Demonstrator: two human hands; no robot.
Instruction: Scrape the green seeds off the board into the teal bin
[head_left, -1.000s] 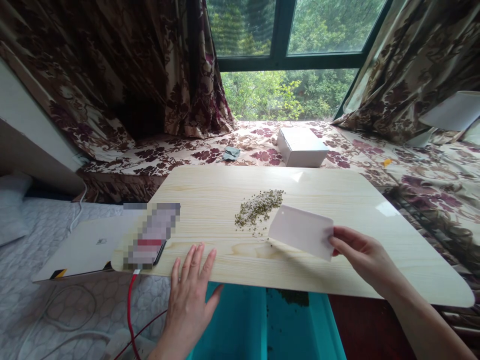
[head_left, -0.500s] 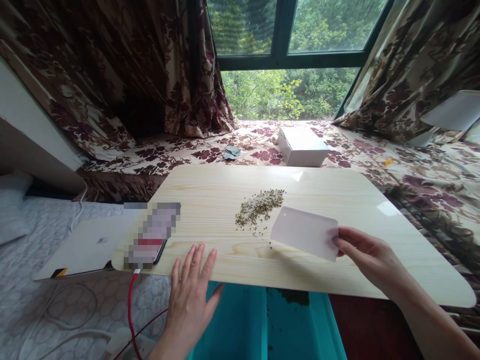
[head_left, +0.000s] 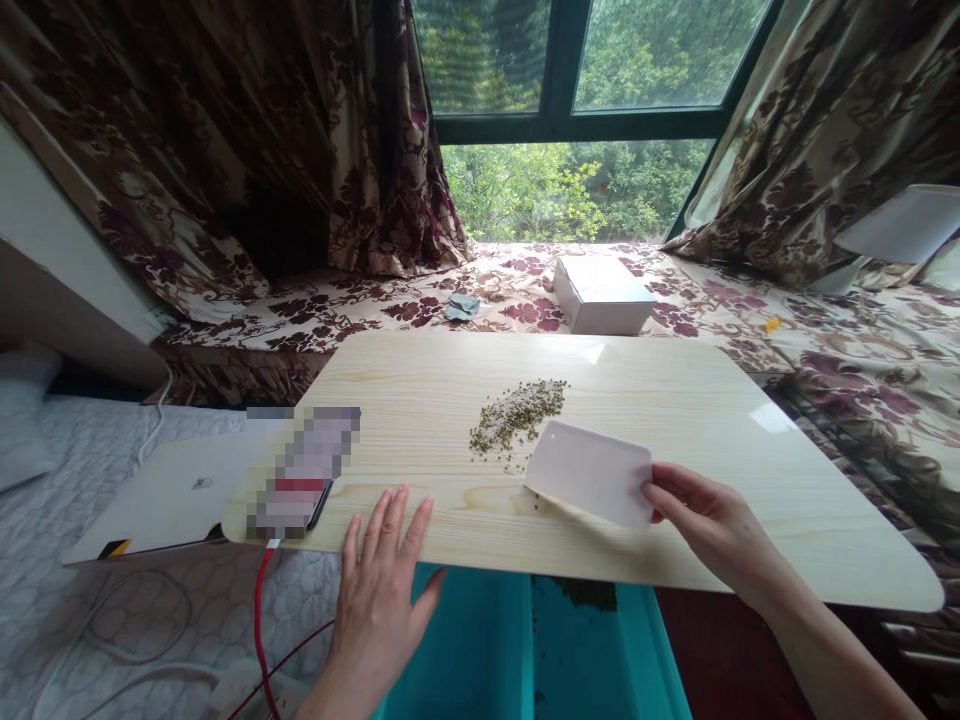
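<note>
Between the fingers and thumb of my right hand (head_left: 697, 515) is the right end of a flat white plastic scraper (head_left: 589, 475) with a small hole near its far left corner. Its left edge is close to a loose pile of small green beans mixed with white grains (head_left: 517, 415) on the pale wood-grain table (head_left: 420, 380). My left hand (head_left: 382, 570) rests with fingers spread at the table's front edge, holding nothing. Below that edge is a turquoise divided bin (head_left: 480, 640); green beans (head_left: 589, 593) lie in its right compartment.
A blurred-out phone (head_left: 307, 475) with a red cable (head_left: 262, 610) lies on the table's left end. A white box (head_left: 604, 295) and a grey-blue cloth (head_left: 461, 307) sit on the floral-covered ledge behind. A white panel (head_left: 165, 490) lies on the quilted bed at left.
My right hand has moved the scraper left and slightly toward me, bringing its left edge nearer the lower part of the pile. My left hand has stayed in place.
</note>
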